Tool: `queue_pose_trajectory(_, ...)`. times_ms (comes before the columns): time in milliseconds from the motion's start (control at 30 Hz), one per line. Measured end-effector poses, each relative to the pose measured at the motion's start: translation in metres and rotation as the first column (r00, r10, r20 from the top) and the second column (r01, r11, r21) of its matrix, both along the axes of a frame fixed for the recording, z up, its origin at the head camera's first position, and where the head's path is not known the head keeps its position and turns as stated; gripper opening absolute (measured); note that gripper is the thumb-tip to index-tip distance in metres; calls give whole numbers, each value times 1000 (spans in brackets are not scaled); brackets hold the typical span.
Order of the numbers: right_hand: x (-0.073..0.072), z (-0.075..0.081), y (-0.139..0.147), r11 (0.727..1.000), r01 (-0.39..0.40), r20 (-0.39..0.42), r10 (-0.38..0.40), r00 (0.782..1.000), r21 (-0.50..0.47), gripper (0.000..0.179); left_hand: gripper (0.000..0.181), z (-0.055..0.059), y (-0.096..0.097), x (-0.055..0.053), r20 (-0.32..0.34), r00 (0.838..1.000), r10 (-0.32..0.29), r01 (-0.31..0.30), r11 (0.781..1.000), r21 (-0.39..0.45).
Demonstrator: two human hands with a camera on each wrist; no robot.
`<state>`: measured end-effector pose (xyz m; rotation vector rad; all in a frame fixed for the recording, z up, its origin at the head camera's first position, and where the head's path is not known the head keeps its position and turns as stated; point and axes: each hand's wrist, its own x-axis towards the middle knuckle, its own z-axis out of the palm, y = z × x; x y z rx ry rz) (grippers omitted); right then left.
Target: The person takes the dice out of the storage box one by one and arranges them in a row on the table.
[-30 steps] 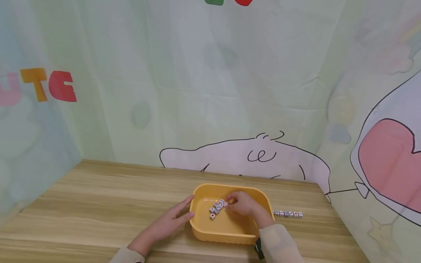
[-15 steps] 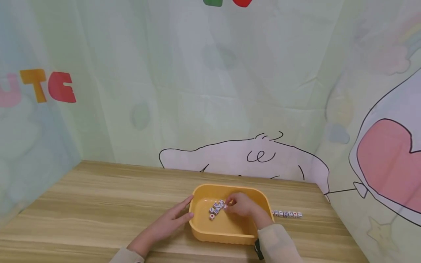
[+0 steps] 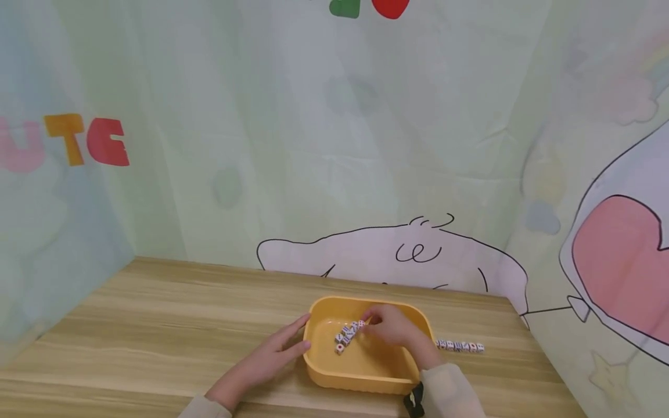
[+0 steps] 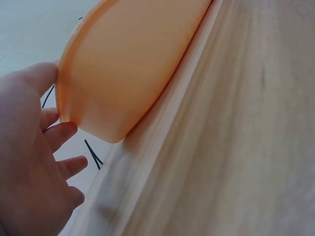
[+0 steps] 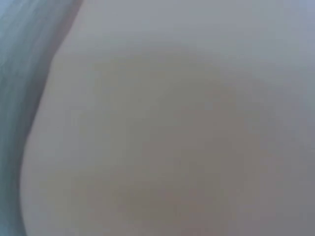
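Observation:
A yellow-orange plastic tray (image 3: 366,384) stands on the table. Inside it lie several white dice (image 3: 347,334) with coloured pips, bunched in a slanting group. My right hand (image 3: 389,325) reaches over the tray's right side, its thumb and finger pinching a die (image 3: 361,323) at the upper end of that group. Part of this die is hidden by the fingertips. On the left, my left hand (image 3: 272,354) touches the tray's outer wall with extended fingers; the left wrist view shows the hand (image 4: 34,147) with loosely spread fingers against the tray (image 4: 123,64). The right wrist view is blurred.
A row of several dice (image 3: 462,346) runs along the wooden table (image 3: 157,325) right of the tray. By the right sleeve sits a black strap (image 3: 414,400). A printed cloth backdrop (image 3: 292,145) rises behind the table and along both sides.
The die at my right fingertips has shifted slightly toward the far side of the tray, in line with the others. My left hand keeps its place on the tray. The head view has tilted slightly.

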<state>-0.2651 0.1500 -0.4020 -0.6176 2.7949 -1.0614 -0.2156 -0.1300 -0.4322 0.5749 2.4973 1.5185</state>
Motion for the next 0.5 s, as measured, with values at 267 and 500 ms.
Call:
queue_pose_trajectory(267,5,8,5,1000,-5,-1,5,1000,-24,13,65,0,1,1,0,1000,7,-7,1000,3)
queue_pose_trajectory(500,13,21,20,999,-10,-10,10,1000,-45,14,64,1,1,1,-3,1000,8,-8,1000,-4)
